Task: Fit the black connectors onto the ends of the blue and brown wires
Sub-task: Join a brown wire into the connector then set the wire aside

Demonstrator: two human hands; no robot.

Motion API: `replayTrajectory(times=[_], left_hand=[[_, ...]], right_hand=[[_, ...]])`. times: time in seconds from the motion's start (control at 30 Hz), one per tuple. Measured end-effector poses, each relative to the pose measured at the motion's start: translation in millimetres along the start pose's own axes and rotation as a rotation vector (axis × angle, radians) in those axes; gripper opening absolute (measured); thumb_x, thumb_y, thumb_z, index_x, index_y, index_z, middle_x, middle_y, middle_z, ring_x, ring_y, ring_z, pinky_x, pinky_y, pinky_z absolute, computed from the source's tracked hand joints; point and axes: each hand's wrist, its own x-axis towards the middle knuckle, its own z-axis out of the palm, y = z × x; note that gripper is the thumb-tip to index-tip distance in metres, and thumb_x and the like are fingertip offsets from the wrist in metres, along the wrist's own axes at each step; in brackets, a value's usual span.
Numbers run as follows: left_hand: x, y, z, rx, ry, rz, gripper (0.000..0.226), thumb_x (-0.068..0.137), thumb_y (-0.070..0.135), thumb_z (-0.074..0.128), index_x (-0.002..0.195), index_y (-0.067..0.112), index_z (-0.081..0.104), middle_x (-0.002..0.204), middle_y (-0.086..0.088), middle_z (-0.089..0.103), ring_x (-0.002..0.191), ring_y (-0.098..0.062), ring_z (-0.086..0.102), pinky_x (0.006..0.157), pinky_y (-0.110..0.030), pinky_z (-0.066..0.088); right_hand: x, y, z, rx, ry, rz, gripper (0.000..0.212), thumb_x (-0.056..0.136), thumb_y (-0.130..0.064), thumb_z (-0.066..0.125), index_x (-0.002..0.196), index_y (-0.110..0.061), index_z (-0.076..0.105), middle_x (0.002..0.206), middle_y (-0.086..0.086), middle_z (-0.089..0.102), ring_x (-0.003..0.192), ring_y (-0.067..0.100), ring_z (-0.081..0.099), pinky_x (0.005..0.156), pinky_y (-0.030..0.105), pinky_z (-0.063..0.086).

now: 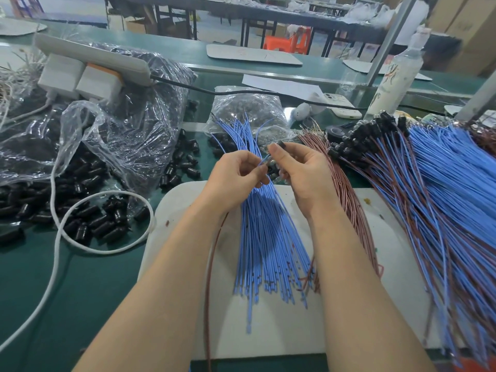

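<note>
A big heap of finished wires [418, 178], black-capped at their far ends, lies at right. Many bare blue wires [265, 237] fan across the white mat [268, 331], with brown wires [351, 210] just beside them and loose connectors [94, 221] at left. The job looks well underway, with plenty left. Above the fan, the left hand [236, 178] pinches one blue wire's tip. The right hand [300, 173], close by, pinches a small black connector [280, 144].

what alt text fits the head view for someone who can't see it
Two hands meet over a white board: the left hand pinches one blue wire, the right hand grips a black connector. Beneath, blue wires and brown wires fan out, loose black connectors lie left, and finished wires pile right.
</note>
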Motion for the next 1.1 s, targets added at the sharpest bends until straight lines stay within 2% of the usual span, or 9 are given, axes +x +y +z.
replayTrajectory(times=[0.3, 0.37, 0.47, 0.53, 0.63, 0.73, 0.87, 1.0, 1.1], left_hand=[[0.1, -2.3, -1.0, 0.089, 0.01, -0.012, 0.013, 0.092, 0.015, 0.06, 0.08, 0.017, 0.057, 0.069, 0.006, 0.069, 0.062, -0.003, 0.062, 0.071, -0.02, 0.05], [0.2, -3.4, 2.3, 0.129, 0.034, -0.001, 0.009, 0.091, 0.016, 0.061, 0.083, 0.017, 0.059, 0.072, 0.008, 0.069, 0.07, -0.008, 0.064, 0.073, -0.019, 0.049], [-1.2, -0.9, 5.8, 0.258, 0.129, 0.113, 0.011, 0.087, 0.021, 0.066, 0.096, 0.016, 0.064, 0.086, 0.011, 0.065, 0.084, -0.008, 0.058, 0.073, -0.006, 0.04], [-1.0, 0.4, 5.8, 0.295, 0.198, 0.213, 0.02, 0.085, 0.025, 0.068, 0.102, 0.017, 0.064, 0.091, 0.01, 0.065, 0.081, -0.004, 0.054, 0.075, -0.014, 0.042], [-1.2, 1.1, 6.6, 0.297, 0.236, 0.242, 0.014, 0.086, 0.018, 0.066, 0.099, 0.019, 0.062, 0.084, 0.008, 0.063, 0.063, -0.007, 0.05, 0.069, -0.029, 0.049], [-1.7, -0.1, 7.2, 0.256, 0.254, 0.226, 0.015, 0.087, 0.007, 0.061, 0.09, 0.02, 0.057, 0.078, 0.005, 0.064, 0.068, -0.015, 0.06, 0.072, -0.036, 0.053], [-1.8, -2.0, 6.4, 0.215, 0.287, 0.229, 0.022, 0.087, 0.001, 0.055, 0.091, 0.023, 0.054, 0.079, 0.01, 0.064, 0.081, -0.013, 0.065, 0.077, -0.03, 0.053], [-0.3, -3.6, 7.9, 0.2, 0.285, 0.244, 0.021, 0.085, -0.001, 0.057, 0.095, 0.017, 0.054, 0.089, 0.005, 0.062, 0.087, -0.014, 0.064, 0.079, -0.021, 0.051], [0.3, -4.8, 8.2, 0.257, 0.297, 0.258, 0.023, 0.082, 0.0, 0.062, 0.1, 0.012, 0.056, 0.094, 0.006, 0.059, 0.086, -0.014, 0.062, 0.078, -0.02, 0.048]], right_hand=[[0.1, -0.9, -1.4, 0.007, 0.061, -0.013, 0.009, 0.083, -0.017, 0.072, 0.083, -0.012, 0.066, 0.049, -0.018, 0.054, 0.048, -0.003, 0.047, 0.055, 0.012, 0.038], [-0.8, -2.1, -1.5, -0.051, 0.073, -0.04, 0.009, 0.083, -0.018, 0.073, 0.078, -0.017, 0.066, 0.05, -0.017, 0.054, 0.05, -0.003, 0.047, 0.056, 0.014, 0.04], [-4.1, -3.7, 2.9, -0.191, 0.048, -0.089, 0.01, 0.083, -0.021, 0.072, 0.076, -0.014, 0.07, 0.067, 0.006, 0.066, 0.064, 0.01, 0.053, 0.065, 0.039, 0.049], [-7.3, -4.2, 7.6, -0.267, 0.021, -0.126, 0.02, 0.084, -0.024, 0.071, 0.082, -0.004, 0.071, 0.079, 0.024, 0.066, 0.069, 0.022, 0.055, 0.072, 0.046, 0.049], [-9.1, -4.3, 9.5, -0.393, -0.013, -0.161, 0.034, 0.087, -0.033, 0.067, 0.078, 0.0, 0.068, 0.062, 0.011, 0.057, 0.06, 0.022, 0.046, 0.06, 0.035, 0.039], [-9.8, -4.1, 10.4, -0.458, -0.048, -0.178, 0.041, 0.089, -0.036, 0.064, 0.073, 0.002, 0.064, 0.057, 0.001, 0.045, 0.056, 0.013, 0.036, 0.055, 0.029, 0.03], [-11.7, -6.7, 12.9, -0.512, -0.018, -0.224, 0.022, 0.087, -0.029, 0.067, 0.099, -0.012, 0.073, 0.083, 0.002, 0.068, 0.074, 0.012, 0.06, 0.071, 0.023, 0.047], [-11.8, -5.2, 15.1, -0.616, 0.045, -0.307, 0.019, 0.083, -0.028, 0.072, 0.097, -0.013, 0.072, 0.087, 0.005, 0.065, 0.075, 0.013, 0.056, 0.072, 0.017, 0.043], [-12.5, -4.7, 15.8, -0.619, 0.052, -0.329, 0.023, 0.08, -0.032, 0.075, 0.094, -0.013, 0.072, 0.083, 0.001, 0.06, 0.068, 0.004, 0.05, 0.065, 0.007, 0.037]])
